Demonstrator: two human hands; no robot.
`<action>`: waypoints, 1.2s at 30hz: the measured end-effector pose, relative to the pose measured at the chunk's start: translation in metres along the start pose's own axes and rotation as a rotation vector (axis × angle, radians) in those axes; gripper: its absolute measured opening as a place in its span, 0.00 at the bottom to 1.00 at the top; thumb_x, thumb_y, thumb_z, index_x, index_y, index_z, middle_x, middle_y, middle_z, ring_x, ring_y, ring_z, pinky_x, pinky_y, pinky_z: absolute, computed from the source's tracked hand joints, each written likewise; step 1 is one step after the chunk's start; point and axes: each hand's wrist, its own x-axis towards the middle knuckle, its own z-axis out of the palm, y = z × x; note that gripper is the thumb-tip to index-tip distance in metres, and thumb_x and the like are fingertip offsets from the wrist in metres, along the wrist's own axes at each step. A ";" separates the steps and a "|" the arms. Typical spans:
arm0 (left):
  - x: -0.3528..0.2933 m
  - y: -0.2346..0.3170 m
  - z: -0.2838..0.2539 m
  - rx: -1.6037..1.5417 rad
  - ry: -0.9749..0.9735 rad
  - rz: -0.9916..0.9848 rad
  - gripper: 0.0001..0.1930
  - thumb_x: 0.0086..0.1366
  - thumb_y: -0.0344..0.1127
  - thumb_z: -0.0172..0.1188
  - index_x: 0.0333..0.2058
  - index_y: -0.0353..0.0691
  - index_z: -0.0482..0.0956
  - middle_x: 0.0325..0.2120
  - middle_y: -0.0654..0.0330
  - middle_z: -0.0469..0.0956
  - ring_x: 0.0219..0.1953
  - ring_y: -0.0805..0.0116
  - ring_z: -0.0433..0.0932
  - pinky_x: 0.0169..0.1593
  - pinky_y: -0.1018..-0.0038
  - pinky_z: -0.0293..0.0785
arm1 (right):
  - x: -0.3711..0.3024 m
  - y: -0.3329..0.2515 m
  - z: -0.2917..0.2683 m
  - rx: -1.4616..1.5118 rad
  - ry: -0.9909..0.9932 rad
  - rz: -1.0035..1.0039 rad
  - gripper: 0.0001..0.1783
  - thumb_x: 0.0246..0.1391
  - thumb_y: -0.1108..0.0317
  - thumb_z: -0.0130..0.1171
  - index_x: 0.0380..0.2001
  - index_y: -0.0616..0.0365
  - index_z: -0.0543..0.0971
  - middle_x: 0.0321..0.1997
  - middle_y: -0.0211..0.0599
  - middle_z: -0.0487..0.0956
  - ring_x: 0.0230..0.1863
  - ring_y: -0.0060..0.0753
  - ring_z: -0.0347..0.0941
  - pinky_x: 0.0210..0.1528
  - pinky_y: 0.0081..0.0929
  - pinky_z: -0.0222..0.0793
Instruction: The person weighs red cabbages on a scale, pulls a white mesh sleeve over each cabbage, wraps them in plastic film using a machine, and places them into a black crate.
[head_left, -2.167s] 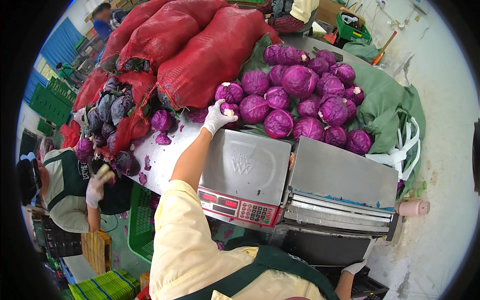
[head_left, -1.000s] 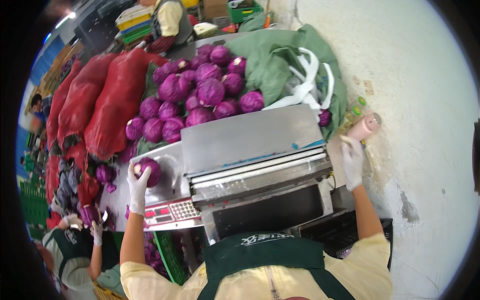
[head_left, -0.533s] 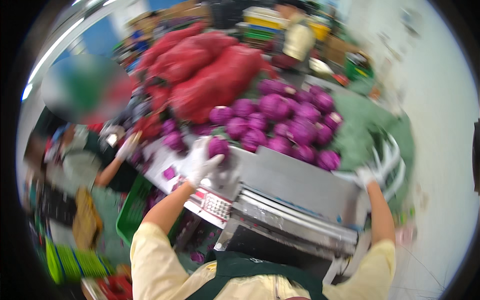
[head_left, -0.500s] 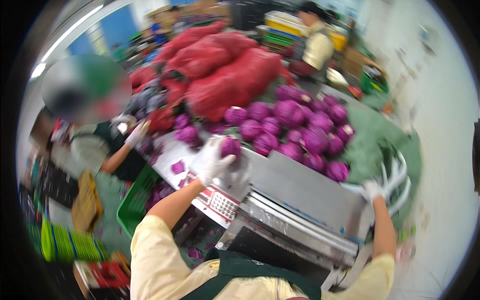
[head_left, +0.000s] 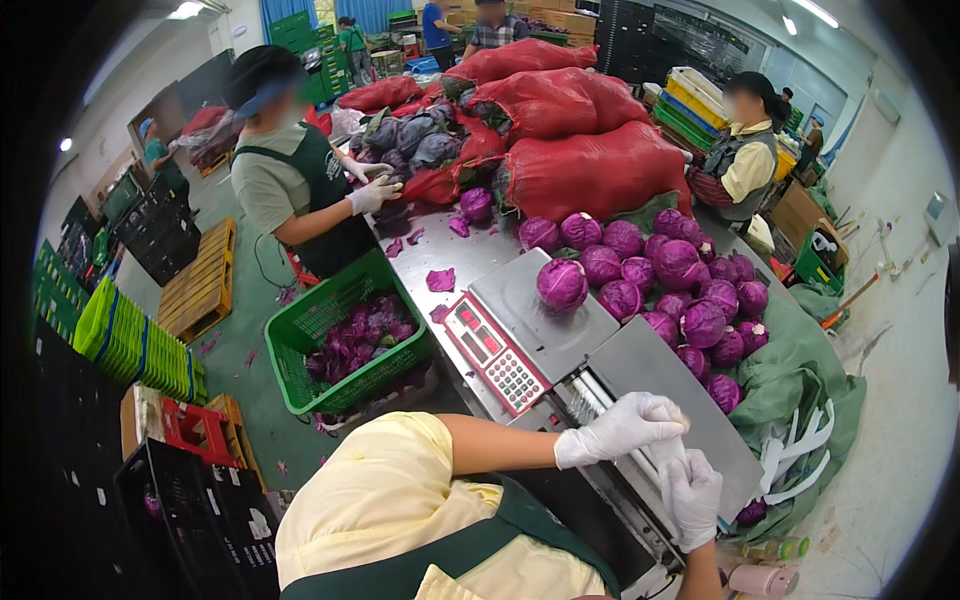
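Cabbage (head_left: 562,283) now on scale (head_left: 545,330), gloved hands (head_left: 620,428) (head_left: 690,495) together

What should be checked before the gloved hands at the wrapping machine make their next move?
1. Round purple cabbage sits alone on the grey scale platform: ok.
2. Left hand and right hand, in white gloves, meet over the steel wrapping plate: ok.
3. Clear film pinched between them: cannot tell.
4. More purple cabbages piled beside the scale: ok.
5. Green crate holds leaf trimmings: ok.
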 end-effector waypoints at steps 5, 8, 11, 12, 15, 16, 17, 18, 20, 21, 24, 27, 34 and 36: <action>-0.036 -0.001 -0.002 0.178 0.186 0.023 0.16 0.63 0.27 0.59 0.50 0.36 0.74 0.36 0.64 0.78 0.43 0.78 0.74 0.52 0.76 0.70 | -0.021 0.000 0.037 0.176 0.014 0.104 0.08 0.57 0.70 0.56 0.30 0.65 0.76 0.19 0.34 0.71 0.23 0.21 0.66 0.27 0.29 0.65; -0.046 -0.019 -0.011 0.094 0.398 0.094 0.19 0.66 0.30 0.56 0.55 0.37 0.67 0.42 0.63 0.74 0.41 0.79 0.74 0.43 0.80 0.73 | -0.030 -0.026 0.031 0.410 -0.097 0.182 0.18 0.64 0.61 0.48 0.30 0.65 0.77 0.21 0.31 0.74 0.25 0.22 0.68 0.29 0.26 0.66; -0.051 -0.009 -0.021 -0.225 0.326 -0.121 0.16 0.67 0.36 0.58 0.50 0.37 0.74 0.39 0.64 0.76 0.39 0.80 0.74 0.40 0.80 0.72 | -0.029 -0.027 0.039 0.910 -0.069 0.304 0.25 0.69 0.54 0.40 0.41 0.67 0.77 0.36 0.37 0.79 0.36 0.25 0.74 0.39 0.26 0.71; -0.053 -0.002 -0.023 -0.248 0.266 -0.177 0.15 0.67 0.37 0.59 0.49 0.37 0.76 0.39 0.64 0.77 0.39 0.80 0.74 0.40 0.80 0.72 | -0.020 -0.032 0.044 0.846 -0.015 0.275 0.25 0.69 0.56 0.40 0.47 0.68 0.76 0.44 0.41 0.79 0.44 0.29 0.76 0.48 0.29 0.73; -0.065 0.002 -0.022 -0.150 0.176 -0.105 0.11 0.64 0.37 0.63 0.41 0.38 0.84 0.45 0.59 0.78 0.45 0.73 0.75 0.46 0.78 0.71 | -0.012 -0.036 0.097 0.864 0.092 0.104 0.28 0.66 0.64 0.47 0.64 0.69 0.62 0.62 0.45 0.68 0.62 0.32 0.64 0.66 0.28 0.56; -0.070 -0.005 -0.029 0.120 0.295 0.105 0.10 0.62 0.36 0.64 0.41 0.40 0.85 0.47 0.56 0.77 0.48 0.68 0.74 0.49 0.74 0.70 | -0.009 -0.050 0.107 0.850 0.123 0.078 0.27 0.63 0.68 0.52 0.63 0.66 0.65 0.65 0.41 0.64 0.65 0.32 0.61 0.68 0.28 0.52; -0.069 -0.005 -0.034 0.396 0.391 0.323 0.10 0.60 0.35 0.66 0.40 0.41 0.86 0.48 0.53 0.77 0.50 0.63 0.73 0.51 0.70 0.69 | -0.005 -0.057 0.114 0.953 0.107 0.102 0.29 0.63 0.65 0.54 0.65 0.64 0.62 0.66 0.41 0.64 0.65 0.31 0.60 0.68 0.27 0.52; -0.067 -0.004 -0.042 0.736 0.458 0.484 0.11 0.55 0.33 0.68 0.38 0.42 0.86 0.51 0.48 0.74 0.53 0.55 0.71 0.54 0.65 0.67 | -0.005 -0.061 0.119 1.082 0.082 0.153 0.31 0.63 0.64 0.55 0.65 0.64 0.61 0.65 0.40 0.64 0.65 0.30 0.61 0.67 0.26 0.53; -0.064 0.003 -0.048 0.683 0.420 0.565 0.10 0.55 0.31 0.67 0.38 0.41 0.86 0.46 0.50 0.77 0.50 0.56 0.73 0.54 0.63 0.68 | 0.000 -0.074 0.130 1.195 0.175 0.186 0.28 0.62 0.63 0.57 0.61 0.64 0.66 0.58 0.37 0.71 0.57 0.25 0.67 0.62 0.24 0.62; -0.063 0.002 -0.051 0.624 0.364 0.596 0.08 0.56 0.30 0.66 0.36 0.40 0.85 0.44 0.52 0.78 0.49 0.58 0.74 0.53 0.64 0.69 | 0.003 -0.072 0.132 1.215 0.156 0.210 0.24 0.62 0.63 0.57 0.58 0.63 0.69 0.55 0.36 0.73 0.54 0.24 0.69 0.60 0.24 0.64; -0.059 -0.002 -0.073 0.227 0.383 0.286 0.03 0.63 0.26 0.57 0.35 0.35 0.77 0.34 0.58 0.79 0.39 0.70 0.76 0.44 0.73 0.73 | 0.009 -0.047 0.143 1.132 0.085 0.276 0.10 0.63 0.63 0.56 0.40 0.60 0.75 0.42 0.31 0.78 0.42 0.21 0.73 0.49 0.23 0.72; -0.045 -0.002 -0.096 -0.431 0.265 -0.083 0.08 0.71 0.36 0.52 0.39 0.37 0.73 0.32 0.66 0.75 0.34 0.80 0.73 0.38 0.80 0.72 | 0.022 -0.026 0.157 1.157 0.053 0.279 0.04 0.63 0.68 0.54 0.38 0.56 0.74 0.33 0.32 0.77 0.34 0.24 0.73 0.40 0.21 0.72; -0.053 -0.006 -0.191 -0.224 -0.015 -0.589 0.10 0.61 0.37 0.66 0.38 0.36 0.82 0.32 0.63 0.82 0.33 0.78 0.78 0.38 0.78 0.77 | 0.111 -0.041 0.139 0.838 -0.146 0.418 0.15 0.61 0.64 0.55 0.47 0.60 0.71 0.31 0.32 0.74 0.29 0.24 0.69 0.34 0.26 0.69; -0.014 -0.017 -0.242 0.033 0.268 -0.233 0.10 0.61 0.36 0.65 0.36 0.35 0.82 0.31 0.63 0.82 0.33 0.78 0.78 0.39 0.78 0.76 | 0.140 -0.040 0.160 0.422 -0.207 0.162 0.18 0.62 0.63 0.54 0.51 0.62 0.71 0.31 0.33 0.78 0.30 0.25 0.72 0.36 0.26 0.70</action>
